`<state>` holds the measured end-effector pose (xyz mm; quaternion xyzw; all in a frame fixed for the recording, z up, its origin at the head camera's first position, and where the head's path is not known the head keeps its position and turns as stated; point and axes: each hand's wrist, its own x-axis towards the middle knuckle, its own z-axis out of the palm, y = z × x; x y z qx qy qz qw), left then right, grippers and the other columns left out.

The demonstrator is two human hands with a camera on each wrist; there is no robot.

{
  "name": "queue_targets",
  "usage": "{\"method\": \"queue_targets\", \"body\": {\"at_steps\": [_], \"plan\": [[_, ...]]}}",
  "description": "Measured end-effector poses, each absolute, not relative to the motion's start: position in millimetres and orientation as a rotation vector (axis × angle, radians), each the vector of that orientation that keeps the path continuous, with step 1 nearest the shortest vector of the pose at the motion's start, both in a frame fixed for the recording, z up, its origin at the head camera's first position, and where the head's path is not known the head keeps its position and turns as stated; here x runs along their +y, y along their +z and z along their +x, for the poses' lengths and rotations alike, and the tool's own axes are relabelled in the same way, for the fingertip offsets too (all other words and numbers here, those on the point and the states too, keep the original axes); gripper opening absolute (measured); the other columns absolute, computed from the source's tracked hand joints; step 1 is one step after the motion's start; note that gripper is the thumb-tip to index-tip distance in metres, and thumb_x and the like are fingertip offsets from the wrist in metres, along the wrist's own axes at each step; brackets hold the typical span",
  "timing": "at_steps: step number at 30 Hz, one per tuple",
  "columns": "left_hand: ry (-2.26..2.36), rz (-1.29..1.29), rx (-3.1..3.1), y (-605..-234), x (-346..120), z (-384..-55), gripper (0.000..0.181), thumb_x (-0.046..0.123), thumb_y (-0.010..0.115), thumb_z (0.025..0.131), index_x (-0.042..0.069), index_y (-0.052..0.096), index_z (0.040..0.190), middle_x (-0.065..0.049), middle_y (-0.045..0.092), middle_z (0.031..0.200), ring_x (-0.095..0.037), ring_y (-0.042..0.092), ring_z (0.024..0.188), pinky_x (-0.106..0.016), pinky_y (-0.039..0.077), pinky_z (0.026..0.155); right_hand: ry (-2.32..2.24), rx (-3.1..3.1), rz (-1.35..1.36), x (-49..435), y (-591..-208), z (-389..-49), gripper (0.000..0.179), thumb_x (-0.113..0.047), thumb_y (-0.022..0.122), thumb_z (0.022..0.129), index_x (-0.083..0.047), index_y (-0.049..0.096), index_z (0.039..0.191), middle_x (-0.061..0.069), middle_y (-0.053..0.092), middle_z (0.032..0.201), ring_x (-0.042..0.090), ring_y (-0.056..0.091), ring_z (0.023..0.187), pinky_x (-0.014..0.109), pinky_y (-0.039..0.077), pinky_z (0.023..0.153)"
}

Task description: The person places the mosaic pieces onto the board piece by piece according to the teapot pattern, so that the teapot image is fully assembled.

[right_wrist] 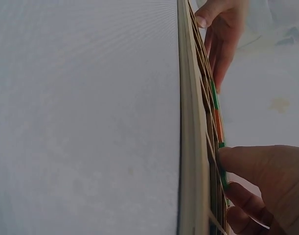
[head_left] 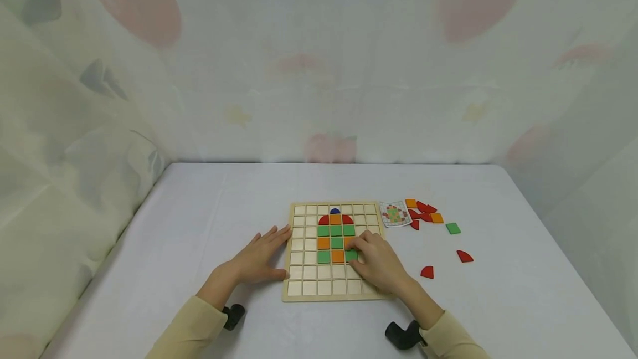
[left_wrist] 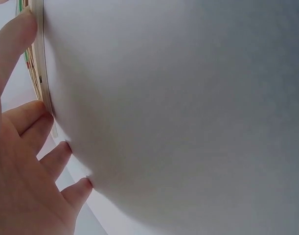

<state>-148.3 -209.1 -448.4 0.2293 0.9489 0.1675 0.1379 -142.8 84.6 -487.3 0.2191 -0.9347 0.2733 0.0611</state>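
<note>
A wooden grid board lies flat on the table. Colored tiles fill part of it: a blue half-round tile at the top, red quarter-round tiles flanking an orange square, then rows of green and orange squares. My left hand has its fingers spread, with thumb and fingertips against the board's left edge. Over the right part of the pattern, my right hand has thumb and index finger at opposite sides of a green square tile, pinching it at its cell. An orange tile beside it is partly hidden by the fingers.
A pattern card touches or nearly touches the board's upper right. Beside it lie loose red pieces and orange squares. Farther right are a green square and two red quarter-rounds. A patterned curtain stands behind the white table.
</note>
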Motion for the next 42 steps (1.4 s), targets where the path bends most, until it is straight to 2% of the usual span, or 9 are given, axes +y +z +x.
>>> {"method": "queue_targets", "body": {"at_steps": [11, 20, 28, 37, 42], "plan": [[0.496, 0.652, 2.731, -448, -210, -149, 0.087, 0.035, 0.074, 0.076, 0.009, 0.028, 0.145, -0.004, 0.022, 0.153, -0.032, 0.017, 0.14, -0.058, 0.014, 0.109, 0.851, -2.796, 0.675, 88, -483, -144, 0.02, -0.02, 0.073, 0.076, -0.02, 0.068, 0.095, -0.009, 0.056, 0.089, 0.006, 0.046, 0.081, 0.024, 0.042, 0.068], [0.494, 0.647, 2.731, -448, -209, -148, 0.088, 0.035, 0.074, 0.076, 0.009, 0.027, 0.145, -0.004, 0.022, 0.153, -0.032, 0.017, 0.14, -0.058, 0.014, 0.109, 0.952, -2.749, 0.597, 112, -477, -148, 0.018, -0.015, 0.07, 0.079, -0.019, 0.067, 0.096, -0.008, 0.059, 0.091, 0.008, 0.049, 0.081, 0.026, 0.046, 0.07], [0.491, 0.636, 2.732, -448, -208, -148, 0.088, 0.035, 0.074, 0.075, 0.01, 0.027, 0.145, -0.004, 0.023, 0.153, -0.032, 0.017, 0.14, -0.058, 0.013, 0.109, 0.963, -2.739, 0.539, 154, -475, -157, 0.022, -0.014, 0.07, 0.081, -0.016, 0.065, 0.102, -0.003, 0.062, 0.098, 0.015, 0.055, 0.086, 0.034, 0.049, 0.075], [0.479, 0.631, 2.735, -448, -209, -148, 0.089, 0.037, 0.074, 0.075, 0.011, 0.027, 0.146, -0.003, 0.022, 0.153, -0.031, 0.016, 0.14, -0.057, 0.013, 0.11, 0.945, -2.709, 0.471, 204, -472, -171, 0.023, -0.007, 0.069, 0.08, -0.005, 0.065, 0.103, 0.008, 0.063, 0.1, 0.024, 0.057, 0.087, 0.042, 0.051, 0.074], [0.481, 0.638, 2.735, -448, -209, -148, 0.089, 0.037, 0.074, 0.075, 0.011, 0.026, 0.146, -0.003, 0.022, 0.153, -0.031, 0.016, 0.14, -0.057, 0.013, 0.11, 0.937, -2.736, 0.408, 223, -469, -177, 0.023, -0.005, 0.067, 0.081, -0.004, 0.064, 0.103, 0.014, 0.061, 0.102, 0.029, 0.056, 0.088, 0.045, 0.051, 0.074]]}}
